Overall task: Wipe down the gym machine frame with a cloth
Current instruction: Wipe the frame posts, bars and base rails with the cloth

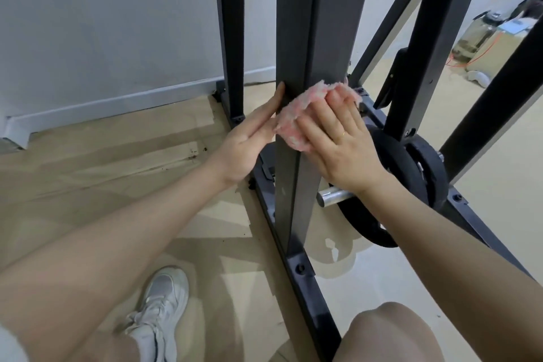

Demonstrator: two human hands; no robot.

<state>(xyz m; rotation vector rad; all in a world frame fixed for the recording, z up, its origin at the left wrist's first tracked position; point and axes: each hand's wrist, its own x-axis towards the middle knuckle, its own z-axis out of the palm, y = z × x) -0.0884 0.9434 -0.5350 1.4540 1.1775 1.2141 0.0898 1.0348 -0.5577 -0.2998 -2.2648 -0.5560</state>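
Cloth (296, 114) half hidden under flat right hand (338, 138) fingers on post (296, 38); left hand (249, 132) straight-fingered alongside.

- cloth (296, 114): fluffy pink flecked with white
- frame post (296, 38): matte dark grey
- weight plates (411, 161), at 3 o'clock: black
- shoe (160, 308), at 7 o'clock: white
- floor (88, 173): pale tan

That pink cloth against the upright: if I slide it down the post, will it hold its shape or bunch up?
Probably bunch: the pink cloth looks fluffy and already crumpled, limp at its edges. The right hand presses it flat-fingered onto the post, so it likely needs steady pressure. It seems very light.
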